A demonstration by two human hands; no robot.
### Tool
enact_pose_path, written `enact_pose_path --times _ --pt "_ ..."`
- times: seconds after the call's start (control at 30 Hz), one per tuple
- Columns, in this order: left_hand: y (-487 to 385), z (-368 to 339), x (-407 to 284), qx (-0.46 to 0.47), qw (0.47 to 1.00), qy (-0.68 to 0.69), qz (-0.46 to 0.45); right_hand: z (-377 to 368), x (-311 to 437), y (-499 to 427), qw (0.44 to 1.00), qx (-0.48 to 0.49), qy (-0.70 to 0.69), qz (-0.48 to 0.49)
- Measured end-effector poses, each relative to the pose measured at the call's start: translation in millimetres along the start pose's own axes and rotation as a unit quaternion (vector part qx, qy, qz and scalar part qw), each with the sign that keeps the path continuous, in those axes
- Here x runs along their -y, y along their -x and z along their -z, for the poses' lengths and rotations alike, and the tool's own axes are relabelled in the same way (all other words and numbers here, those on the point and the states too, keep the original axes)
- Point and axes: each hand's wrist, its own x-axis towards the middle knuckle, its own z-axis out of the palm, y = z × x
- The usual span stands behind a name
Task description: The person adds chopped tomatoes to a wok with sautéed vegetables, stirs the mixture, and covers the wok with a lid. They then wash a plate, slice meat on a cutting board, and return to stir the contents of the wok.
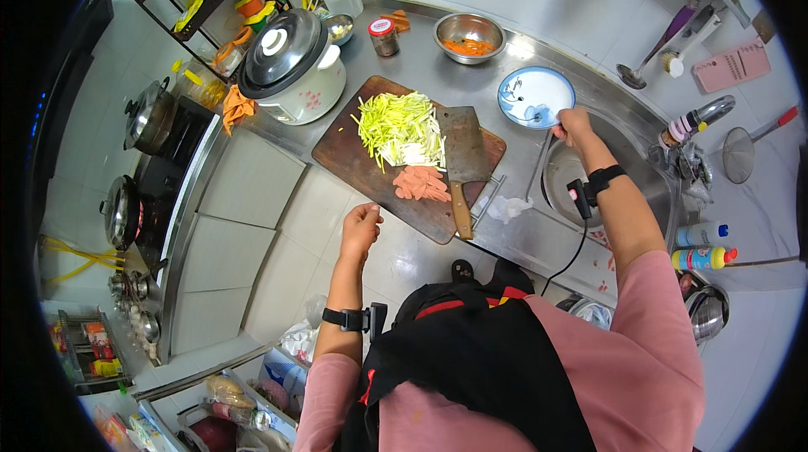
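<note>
My right hand (576, 127) grips the rim of a white plate (527, 89) with blue edging and a flower pattern, beside the sink (644, 174). Nothing shows in my left hand (361, 229), whose fingers are curled together off the near-left edge of a wooden cutting board (344, 136). On that board lies a heap of pale green and white vegetable strips (401, 127). Thin pink slices of meat or sausage (421, 184) sit just below the heap. To their right rests a cleaver (464, 142), its wooden handle pointing towards me.
A steel bowl (451, 26) with orange strips, a red-lidded jar (384, 41) and a rice cooker (300, 86) stand along the back. Left are pots on a stove, the nearer one (120, 212) above a visible glow. A crumpled white bag (508, 207) lies beside the board.
</note>
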Motion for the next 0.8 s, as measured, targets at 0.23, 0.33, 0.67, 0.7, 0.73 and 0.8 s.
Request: enact_pose_path --times 0.23,0.33,0.67,0.7,0.73,0.8 --pt "-20.1 -16.4 11.9 -0.069 0.994 -0.065 -0.063 -48.8 -52.0 -44.6 0.955 0.088 -0.237 -0.155" --pt "-35.0 -24.7 16.1 -0.107 0.979 -0.125 -0.120 -65.3 -65.2 -57.1 0.948 0.098 -0.261 -0.155" --pt "-51.8 -48.4 17.8 -0.181 0.953 -0.175 -0.166 -81.0 -84.6 -60.0 0.964 0.089 -0.221 -0.120" --pt "-52.0 -51.1 18.4 -0.194 0.948 -0.180 -0.174 -81.3 -84.4 -59.1 0.966 0.086 -0.214 -0.116" --pt "-52.3 -53.4 19.1 -0.207 0.942 -0.178 -0.194 -81.8 -84.4 -57.9 0.971 0.083 -0.199 -0.103" --pt "-53.7 -58.0 20.2 -0.227 0.934 -0.185 -0.205 -82.9 -84.3 -55.8 0.978 0.078 -0.178 -0.078"
